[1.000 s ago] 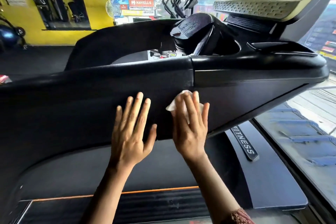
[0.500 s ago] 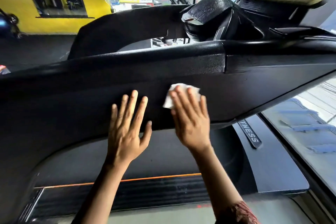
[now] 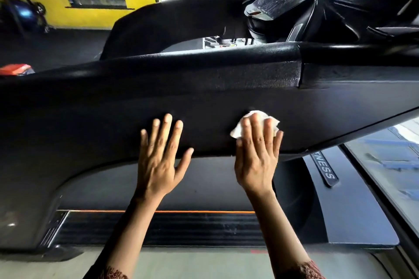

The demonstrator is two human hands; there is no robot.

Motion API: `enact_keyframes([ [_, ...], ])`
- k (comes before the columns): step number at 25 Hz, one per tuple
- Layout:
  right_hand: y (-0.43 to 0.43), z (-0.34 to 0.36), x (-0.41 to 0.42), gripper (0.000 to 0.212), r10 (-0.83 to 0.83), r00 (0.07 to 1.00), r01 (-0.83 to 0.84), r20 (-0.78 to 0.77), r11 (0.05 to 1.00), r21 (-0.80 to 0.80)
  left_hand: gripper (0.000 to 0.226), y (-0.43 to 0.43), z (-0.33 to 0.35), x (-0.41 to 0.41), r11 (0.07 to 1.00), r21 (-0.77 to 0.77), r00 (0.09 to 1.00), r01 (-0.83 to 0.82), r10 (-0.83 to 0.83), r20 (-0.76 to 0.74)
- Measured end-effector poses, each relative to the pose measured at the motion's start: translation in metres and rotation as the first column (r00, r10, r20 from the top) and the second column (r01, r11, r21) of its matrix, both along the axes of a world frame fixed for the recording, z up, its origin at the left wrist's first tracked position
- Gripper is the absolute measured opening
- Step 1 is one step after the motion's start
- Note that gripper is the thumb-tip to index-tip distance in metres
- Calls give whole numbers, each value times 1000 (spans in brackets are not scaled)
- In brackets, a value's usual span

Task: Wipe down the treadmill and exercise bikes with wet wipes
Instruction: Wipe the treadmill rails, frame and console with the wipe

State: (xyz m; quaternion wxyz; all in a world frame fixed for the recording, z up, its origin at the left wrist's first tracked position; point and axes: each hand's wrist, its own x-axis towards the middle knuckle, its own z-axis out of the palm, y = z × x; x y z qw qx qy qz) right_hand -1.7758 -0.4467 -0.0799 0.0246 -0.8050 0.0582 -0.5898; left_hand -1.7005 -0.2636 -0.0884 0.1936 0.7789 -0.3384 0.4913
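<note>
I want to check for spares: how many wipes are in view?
1. The white wipe lies under the fingers of the right hand, pressed against the treadmill's black side panel. The left hand rests bare on the panel. More may be hidden.

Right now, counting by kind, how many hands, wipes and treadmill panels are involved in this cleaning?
Black treadmill panel: 1
White wet wipe: 1
Hands: 2, the left hand flat on the panel, the right hand pressing the wipe against it
Total: 4
</note>
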Motion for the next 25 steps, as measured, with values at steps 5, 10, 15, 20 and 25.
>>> enact_keyframes([
  [5, 9, -12, 4, 42, 121, 990, -132, -75, 978, -161, 65, 0, -9, 0, 1000, 16, 1000, -16, 16, 0],
  [10, 8, -38, -5, 46, 16, 1000, -15, -22, 999, 34, 64, 2, -13, -2, 999, 14, 999, -39, 39, 9],
  [15, 51, -34, 19, 44, 172, 975, -200, -140, 954, -222, 63, 32, -19, 3, 999, 40, 999, -34, 36, -40],
  [20, 67, -48, 17, 38, -38, 995, 45, -88, 996, 79, 67, 78, -28, 24, 998, 8, 997, -55, 55, -49],
  [25, 162, -41, 65, 39, 148, 973, -184, -177, 961, -206, 62, 137, -27, 58, 1000, 20, 1000, 1, 0, -19],
])
